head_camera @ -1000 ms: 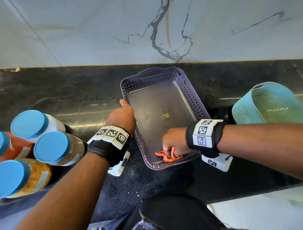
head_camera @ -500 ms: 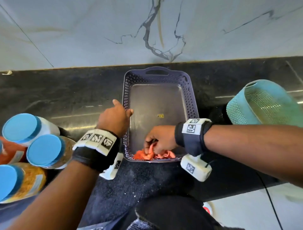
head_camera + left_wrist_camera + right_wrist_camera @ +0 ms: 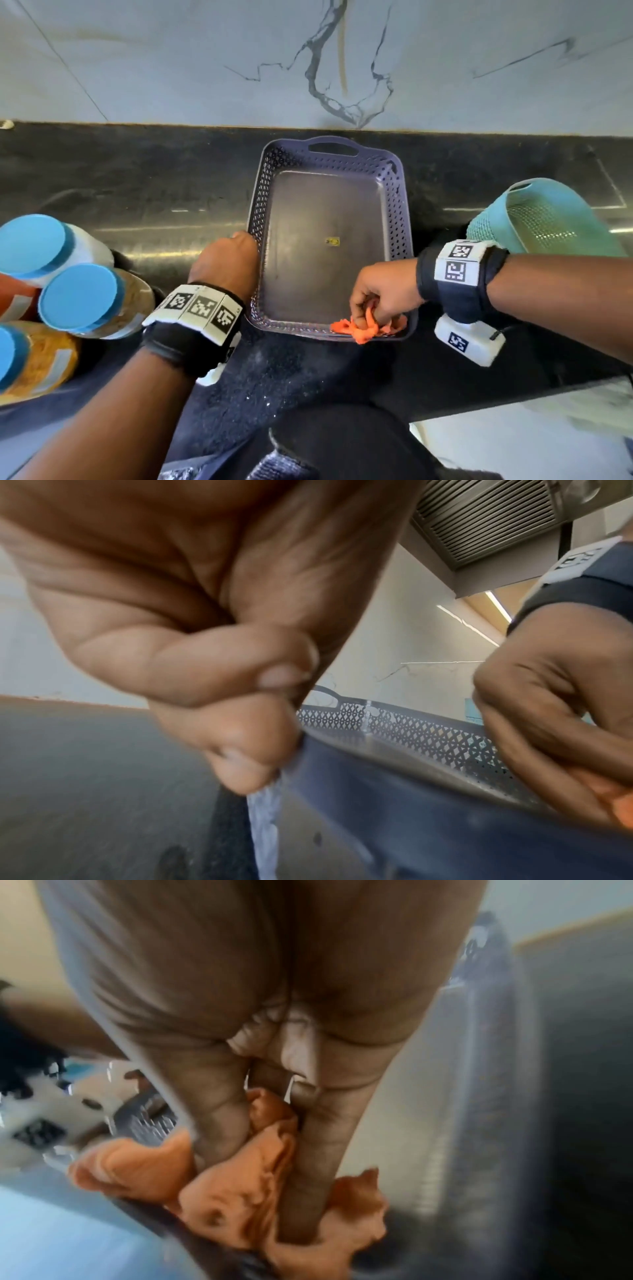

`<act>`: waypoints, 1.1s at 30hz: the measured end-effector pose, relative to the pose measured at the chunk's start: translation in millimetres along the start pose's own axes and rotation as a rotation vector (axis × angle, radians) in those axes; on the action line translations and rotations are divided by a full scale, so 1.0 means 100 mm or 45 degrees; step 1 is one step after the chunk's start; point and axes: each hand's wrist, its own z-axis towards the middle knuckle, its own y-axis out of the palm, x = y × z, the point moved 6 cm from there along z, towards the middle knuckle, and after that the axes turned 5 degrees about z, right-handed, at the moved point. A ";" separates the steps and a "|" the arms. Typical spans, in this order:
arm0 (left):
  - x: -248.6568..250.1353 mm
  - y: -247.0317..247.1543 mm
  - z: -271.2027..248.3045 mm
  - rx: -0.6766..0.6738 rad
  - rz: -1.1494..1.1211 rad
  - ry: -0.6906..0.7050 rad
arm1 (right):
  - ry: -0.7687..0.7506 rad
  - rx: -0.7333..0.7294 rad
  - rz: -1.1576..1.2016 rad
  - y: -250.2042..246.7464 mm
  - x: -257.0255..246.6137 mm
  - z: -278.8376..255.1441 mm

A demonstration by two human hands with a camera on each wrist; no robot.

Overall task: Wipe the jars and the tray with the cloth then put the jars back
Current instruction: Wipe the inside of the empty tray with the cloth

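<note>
Low and right of centre in the head view, the right hand (image 3: pixel 383 293) bunches the cloth (image 3: pixel 368 327) into the tray (image 3: pixel 329 161) corner; the left hand (image 3: pixel 227 260), curled on the rim, should brace firmly.

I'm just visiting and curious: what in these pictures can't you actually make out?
- Small yellow sticker on the tray floor, head view: print too small to read.
- Jars at left, head view: cut off by the frame edge, so their count is unsure.
- Orange cloth, right wrist view: motion blur and the right hand hide its shape.
- Left hand, left wrist view: blurred where it grips the rim.
</note>
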 end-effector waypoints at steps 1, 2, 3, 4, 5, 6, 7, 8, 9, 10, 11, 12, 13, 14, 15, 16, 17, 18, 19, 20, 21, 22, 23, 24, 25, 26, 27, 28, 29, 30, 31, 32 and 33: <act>0.00 -0.01 0.01 0.006 -0.001 0.000 | 0.031 -0.016 -0.084 -0.02 0.04 -0.05; -0.01 -0.02 0.02 0.006 0.007 0.000 | 0.056 -0.022 -0.136 -0.04 0.08 -0.08; -0.02 -0.02 0.04 0.000 0.023 -0.008 | 0.061 -0.024 -0.144 -0.06 0.08 -0.11; -0.03 -0.02 0.06 -0.004 0.046 -0.017 | 0.054 -0.025 -0.116 -0.07 0.07 -0.11; -0.04 -0.01 0.08 -0.013 0.070 -0.026 | 0.029 -0.018 -0.069 -0.07 0.04 -0.10; -0.04 -0.01 0.08 -0.025 0.094 -0.035 | -0.020 -0.003 -0.013 -0.05 -0.02 -0.07; -0.04 -0.01 0.08 -0.037 0.111 -0.041 | -0.077 0.033 0.044 -0.02 -0.08 -0.03; -0.03 -0.02 0.08 -0.045 0.122 -0.050 | -0.134 0.087 0.096 0.00 -0.14 0.01; -0.03 -0.02 0.07 -0.046 0.132 -0.059 | -0.176 0.142 0.130 0.02 -0.18 0.05; -0.04 -0.05 0.07 -0.041 0.143 -0.064 | -0.204 0.183 0.136 0.02 -0.21 0.08; -0.05 -0.08 0.07 -0.038 0.155 -0.070 | -0.220 0.200 0.122 0.04 -0.21 0.11; -0.06 -0.11 0.08 -0.031 0.166 -0.080 | -0.218 0.203 0.091 0.04 -0.19 0.13; -0.08 -0.14 0.09 -0.027 0.180 -0.088 | -0.199 0.197 0.053 0.04 -0.16 0.12; -0.09 -0.17 0.11 -0.025 0.200 -0.095 | -0.167 0.181 0.012 0.02 -0.12 0.09; -0.10 -0.20 0.13 -0.027 0.225 -0.101 | -0.141 0.154 -0.050 0.02 -0.09 0.05; -0.12 -0.23 0.17 -0.029 0.248 -0.110 | -0.127 0.133 -0.125 0.01 -0.08 0.01; -0.14 -0.25 0.20 -0.034 0.265 -0.124 | -0.132 0.121 -0.197 0.00 -0.08 -0.02; -0.18 -0.25 0.24 -0.045 0.268 -0.136 | -0.143 0.131 -0.243 -0.01 -0.09 -0.05; -0.20 -0.26 0.27 -0.052 0.265 -0.140 | -0.151 0.163 -0.247 -0.04 -0.10 -0.08; -0.22 -0.27 0.31 -0.054 0.265 -0.140 | -0.158 0.204 -0.237 -0.07 -0.11 -0.11; -0.25 -0.29 0.35 -0.045 0.267 -0.140 | -0.178 0.237 -0.231 -0.09 -0.14 -0.13; -0.27 -0.30 0.38 -0.038 0.271 -0.144 | -0.201 0.251 -0.232 -0.10 -0.16 -0.15; -0.29 -0.33 0.41 -0.028 0.272 -0.149 | -0.226 0.241 -0.235 -0.09 -0.18 -0.15; -0.31 -0.35 0.45 -0.022 0.265 -0.155 | -0.246 0.215 -0.230 -0.06 -0.21 -0.16; -0.33 -0.38 0.49 -0.022 0.243 -0.163 | -0.261 0.177 -0.224 -0.01 -0.24 -0.17; -0.35 -0.41 0.52 -0.027 0.207 -0.167 | -0.279 0.151 -0.233 0.05 -0.28 -0.16; -0.37 -0.44 0.55 -0.031 0.159 -0.167 | -0.303 0.152 -0.248 0.09 -0.33 -0.14; -0.38 -0.46 0.58 -0.038 0.095 -0.165 | -0.323 0.174 -0.256 0.13 -0.37 -0.11; -0.40 -0.49 0.60 -0.041 0.031 -0.166 | -0.339 0.208 -0.240 0.17 -0.41 -0.08; -0.43 -0.53 0.61 -0.035 -0.032 -0.167 | -0.344 0.250 -0.185 0.19 -0.44 -0.05; -0.45 -0.58 0.61 -0.005 -0.106 -0.161 | -0.342 0.290 -0.117 0.21 -0.46 -0.01; -0.47 -0.63 0.60 0.039 -0.207 -0.154 | -0.341 0.336 -0.061 0.24 -0.48 0.03; -0.49 -0.66 0.58 0.082 -0.329 -0.153 | -0.336 0.388 -0.026 0.26 -0.49 0.07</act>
